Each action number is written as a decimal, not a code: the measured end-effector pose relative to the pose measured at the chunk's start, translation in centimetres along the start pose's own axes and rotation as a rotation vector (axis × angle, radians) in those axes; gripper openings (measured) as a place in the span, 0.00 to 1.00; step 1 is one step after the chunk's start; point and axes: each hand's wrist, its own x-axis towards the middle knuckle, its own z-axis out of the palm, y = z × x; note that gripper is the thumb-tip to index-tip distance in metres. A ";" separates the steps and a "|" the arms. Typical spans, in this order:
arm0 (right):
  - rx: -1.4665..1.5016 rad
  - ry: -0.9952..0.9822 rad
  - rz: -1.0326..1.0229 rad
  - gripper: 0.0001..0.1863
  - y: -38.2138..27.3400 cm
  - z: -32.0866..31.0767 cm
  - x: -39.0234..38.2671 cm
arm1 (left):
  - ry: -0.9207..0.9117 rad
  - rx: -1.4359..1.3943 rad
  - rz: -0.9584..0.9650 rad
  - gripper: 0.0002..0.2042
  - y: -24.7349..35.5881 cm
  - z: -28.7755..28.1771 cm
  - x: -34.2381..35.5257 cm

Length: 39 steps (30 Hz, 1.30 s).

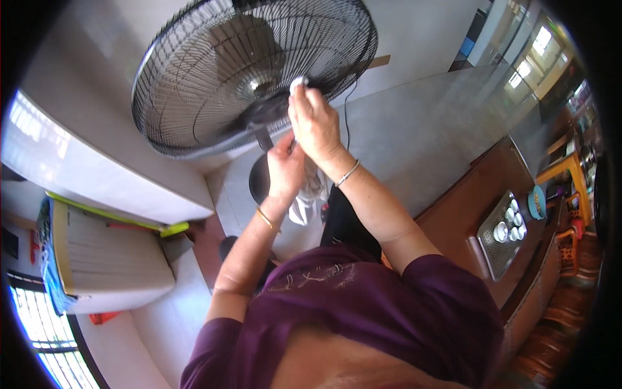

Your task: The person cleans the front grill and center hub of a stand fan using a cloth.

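A large black pedestal fan (pixel 214 84) stands in front of me, its wire cage tilted and its round base (pixel 259 178) on the floor. My right hand (pixel 316 123) is closed beside the cage's lower right edge, gripping a white cloth (pixel 299 83) that pokes out past the fingertips. Just below and to the left, my left hand (pixel 285 165) is closed near the fan's neck (pixel 264 139); what lies inside its fingers is hidden. Whitish, crumpled material (pixel 304 204) shows beneath the hands, partly covered by my left wrist.
A brown wooden table (pixel 466 201) at the right bears a metal tray (pixel 489 249) with several small white cups and a teal bowl (pixel 536 202). To the left are a cream-coloured box-like piece (pixel 116 253) and a yellow-green pole (pixel 110 212). A cord (pixel 346 117) hangs behind the fan.
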 end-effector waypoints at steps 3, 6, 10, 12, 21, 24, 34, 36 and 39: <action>0.008 -0.128 0.008 0.18 -0.5 0.7 -1.0 | 0.014 -0.064 -0.053 0.14 -1.6 -0.5 -0.2; 0.071 -0.044 0.047 0.15 -0.5 1.6 -1.3 | 0.029 -0.106 -0.072 0.15 -2.6 -0.9 -0.4; 0.554 0.102 0.280 0.15 -0.1 0.8 -1.3 | -0.033 -0.105 -0.067 0.14 -1.6 -1.1 -0.5; 0.800 0.144 0.444 0.17 0.4 -0.1 -0.8 | -0.064 -0.169 -0.014 0.14 0.7 -0.4 -0.8; 0.335 0.506 0.119 0.11 3.6 -5.4 8.1 | -0.235 -0.456 0.151 0.14 9.2 3.5 1.2; 0.164 0.383 0.126 0.10 4.3 -5.2 9.4 | -0.253 -0.475 0.129 0.14 9.2 4.2 2.6; -0.101 0.154 0.037 0.13 4.9 -6.6 11.8 | -0.232 -0.500 0.110 0.13 10.3 5.3 3.6; -0.090 0.060 0.016 0.12 5.6 -7.4 13.0 | -0.258 -0.499 0.147 0.12 11.2 5.3 4.0; -0.031 -0.084 -0.010 0.08 5.2 -9.5 16.1 | -0.262 -0.495 0.161 0.12 12.1 5.5 4.4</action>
